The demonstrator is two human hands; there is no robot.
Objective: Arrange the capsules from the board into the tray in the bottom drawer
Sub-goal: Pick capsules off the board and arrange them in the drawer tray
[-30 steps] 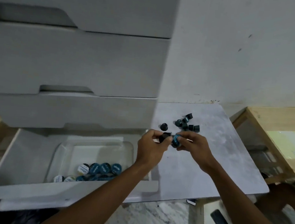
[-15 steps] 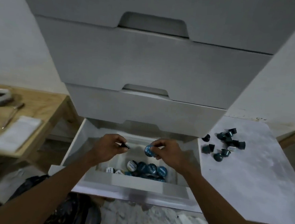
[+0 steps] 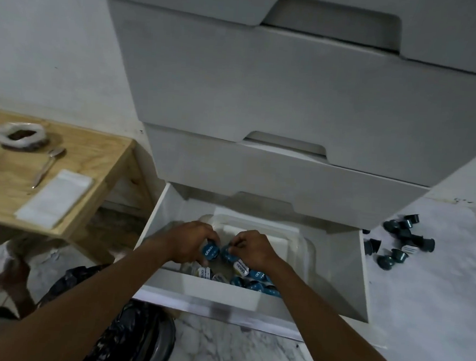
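Both hands [image 3: 189,243] [image 3: 250,246] each pinch a capsule [image 3: 209,252] [image 3: 227,254] over the half-filled tray [image 3: 301,242].

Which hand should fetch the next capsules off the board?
Right, probably. The loose capsules lie on the board to the right of the open drawer, on the right hand's side. The left hand would have to cross over. Both hands now hold capsules over the tray.
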